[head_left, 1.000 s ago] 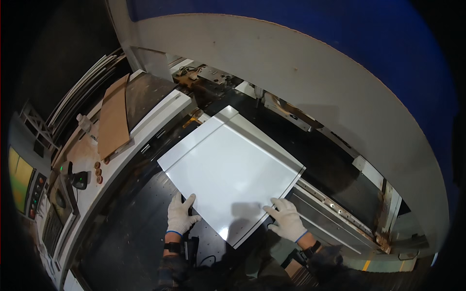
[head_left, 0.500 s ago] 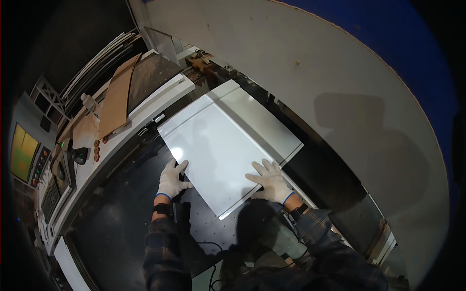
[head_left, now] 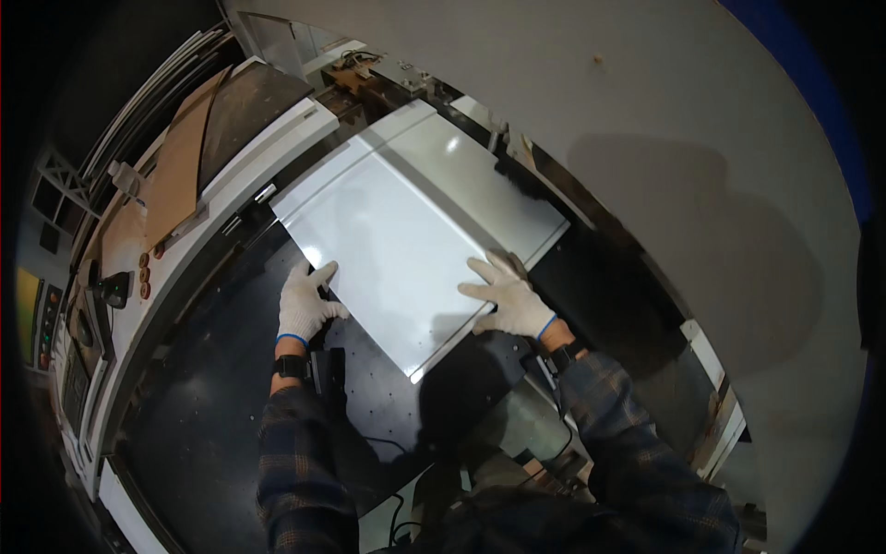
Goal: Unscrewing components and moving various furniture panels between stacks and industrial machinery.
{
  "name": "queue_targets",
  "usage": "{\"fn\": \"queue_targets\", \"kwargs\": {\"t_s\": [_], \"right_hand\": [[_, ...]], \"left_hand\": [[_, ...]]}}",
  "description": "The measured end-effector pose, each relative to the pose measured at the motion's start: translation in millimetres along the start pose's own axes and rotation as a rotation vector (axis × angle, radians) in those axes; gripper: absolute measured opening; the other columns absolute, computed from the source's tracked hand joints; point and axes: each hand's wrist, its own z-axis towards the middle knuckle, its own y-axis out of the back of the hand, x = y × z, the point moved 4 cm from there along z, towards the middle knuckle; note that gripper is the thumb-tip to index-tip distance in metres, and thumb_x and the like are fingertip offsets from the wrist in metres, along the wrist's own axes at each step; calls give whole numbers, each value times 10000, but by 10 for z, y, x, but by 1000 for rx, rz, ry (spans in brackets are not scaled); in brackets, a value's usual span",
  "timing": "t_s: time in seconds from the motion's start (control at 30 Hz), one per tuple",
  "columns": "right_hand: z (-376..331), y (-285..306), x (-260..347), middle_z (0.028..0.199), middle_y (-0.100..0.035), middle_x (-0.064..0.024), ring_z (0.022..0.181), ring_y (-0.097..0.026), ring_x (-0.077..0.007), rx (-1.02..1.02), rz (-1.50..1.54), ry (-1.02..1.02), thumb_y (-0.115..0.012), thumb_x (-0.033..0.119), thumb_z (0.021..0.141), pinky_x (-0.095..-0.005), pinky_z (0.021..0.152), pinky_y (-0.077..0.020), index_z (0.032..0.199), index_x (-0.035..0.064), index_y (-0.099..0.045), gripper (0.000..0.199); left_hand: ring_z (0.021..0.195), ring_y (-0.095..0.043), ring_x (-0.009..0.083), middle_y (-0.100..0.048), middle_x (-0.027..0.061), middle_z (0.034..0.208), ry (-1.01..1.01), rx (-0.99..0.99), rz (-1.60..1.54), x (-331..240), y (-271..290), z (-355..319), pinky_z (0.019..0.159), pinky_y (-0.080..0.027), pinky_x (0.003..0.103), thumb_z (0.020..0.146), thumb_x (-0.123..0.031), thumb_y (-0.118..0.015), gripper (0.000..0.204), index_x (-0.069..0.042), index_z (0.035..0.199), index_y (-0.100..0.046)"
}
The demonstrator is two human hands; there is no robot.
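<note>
A glossy white sheet-metal panel (head_left: pixel 388 249) with folded edges lies at a slant on a dark machine bed. My left hand (head_left: pixel 305 303), in a white knit glove with a blue cuff, touches its left edge; the fingers are apart and the thumb points toward the panel. Across from it my right hand (head_left: pixel 515 300), gloved alike, rests on the panel's near right corner, fingers spread over the top and thumb at the near edge. A raised fold runs along the panel; a duller grey-white part (head_left: pixel 471 175) lies beyond it.
A pale worktop on the left carries a brown board (head_left: pixel 183 157), a bottle (head_left: pixel 127 180) and a handheld scanner (head_left: pixel 115 289). At the far left edge is a control panel (head_left: pixel 44 323) with a screen. A large grey wall (head_left: pixel 683 166) stands on the right. Cables hang near my body.
The view has turned and shifted, so the panel and bench sit higher and further left. My right hand's fingers have slid slightly farther over the panel; my left hand stays at its edge.
</note>
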Motion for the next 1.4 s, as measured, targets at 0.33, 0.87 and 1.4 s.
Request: {"fn": "queue_targets", "kwargs": {"t_s": [0.33, 0.87, 1.4], "right_hand": [[-178, -117, -116, 1674, -424, -177, 1519, -432, -390, -208, 117, -71, -931, 381, 704, -445, 1261, -382, 1437, 182, -687, 798], [-231, -93, -60, 1617, -490, -199, 1472, -496, -375, -227, 61, -171, -973, 374, 653, -424, 1226, -428, 1351, 134, -738, 775], [-182, -125, -55, 1594, -512, -210, 1514, -438, -389, -215, 57, -149, -972, 417, 631, -509, 1317, -240, 1341, 147, -746, 793]], "left_hand": [[1127, -641, 348, -634, 154, 1260, -135, 77, 11, -301, -192, -400, 981, -555, 440, 619, -229, -991, 874, -60, 1416, -672], [1290, -621, 356, -632, 175, 1409, -27, 80, -54, -284, -151, -363, 1122, -520, 437, 519, -302, -1023, 895, -81, 1342, -748], [1348, -531, 371, -615, 168, 1339, 50, 120, -55, -308, -68, -366, 1155, -472, 449, 530, -300, -1007, 854, -163, 1337, -764]]}}
